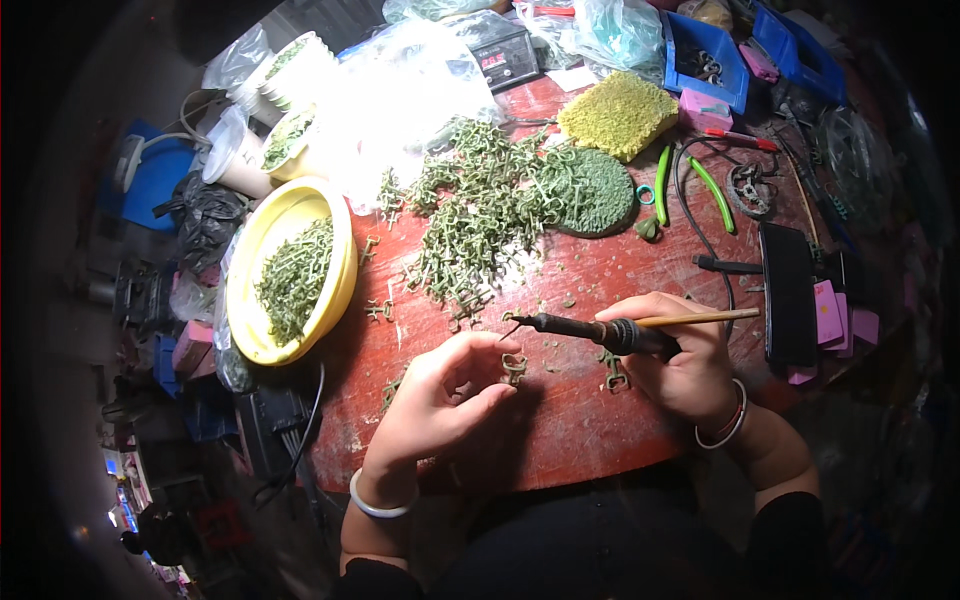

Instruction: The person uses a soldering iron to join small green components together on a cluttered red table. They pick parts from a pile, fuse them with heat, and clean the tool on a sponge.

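Note:
My left hand [432, 392] has its thumb and forefinger curled around a small green wax-like piece [514, 369] with an open, angular shape. In my right hand [690, 360] is a dark pen-shaped tool [575, 328], like a soldering iron, its thin tip pointing left, just above the left fingertips. A slim wooden stick [700, 317] lies along the same grip and sticks out to the right. Another small green piece [614, 372] rests on the table beside the right fingers. Beyond both hands spreads a large heap of similar green pieces [480, 210].
A yellow bowl [345, 270] of green pieces stands at left. Farther back are a round green pad [590, 190], a yellow sponge [618, 115], blue bins [706, 60] and plastic bags. Green-handled pliers [711, 195], a cable and a black phone [788, 293] lie at right on the red table [600, 440].

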A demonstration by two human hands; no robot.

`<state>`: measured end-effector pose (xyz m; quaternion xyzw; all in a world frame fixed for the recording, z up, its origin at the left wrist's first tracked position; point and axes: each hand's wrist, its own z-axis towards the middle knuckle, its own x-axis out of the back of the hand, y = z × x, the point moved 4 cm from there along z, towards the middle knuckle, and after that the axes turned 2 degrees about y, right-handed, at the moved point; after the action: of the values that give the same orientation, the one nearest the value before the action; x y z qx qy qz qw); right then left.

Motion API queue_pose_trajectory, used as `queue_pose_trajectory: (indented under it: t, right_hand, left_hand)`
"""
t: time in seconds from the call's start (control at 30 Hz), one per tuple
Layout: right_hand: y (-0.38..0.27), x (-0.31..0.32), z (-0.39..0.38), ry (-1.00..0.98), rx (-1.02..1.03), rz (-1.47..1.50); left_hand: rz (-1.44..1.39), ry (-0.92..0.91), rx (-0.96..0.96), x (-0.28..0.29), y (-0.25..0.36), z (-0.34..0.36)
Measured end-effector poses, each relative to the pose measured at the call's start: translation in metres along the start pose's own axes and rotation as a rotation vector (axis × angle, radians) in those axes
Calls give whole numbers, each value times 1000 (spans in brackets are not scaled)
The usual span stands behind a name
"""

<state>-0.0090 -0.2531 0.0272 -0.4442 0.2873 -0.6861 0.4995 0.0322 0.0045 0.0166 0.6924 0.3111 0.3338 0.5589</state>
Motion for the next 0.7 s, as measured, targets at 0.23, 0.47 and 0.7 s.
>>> queue_pose_trajectory:
  t: [0.23, 0.47, 0.7]
  right_hand:
    - [1, 0, 0, 3, -17, -6]
    - [1, 1, 0, -9, -35, -13]
    - [-1, 2, 0, -7, -40, -7]
  left_hand:
    - [-20, -44, 96, -1, -8, 5]
    - [228, -172, -167, -11, 0, 7]
    - [329, -199, -183, -22, 0, 8]
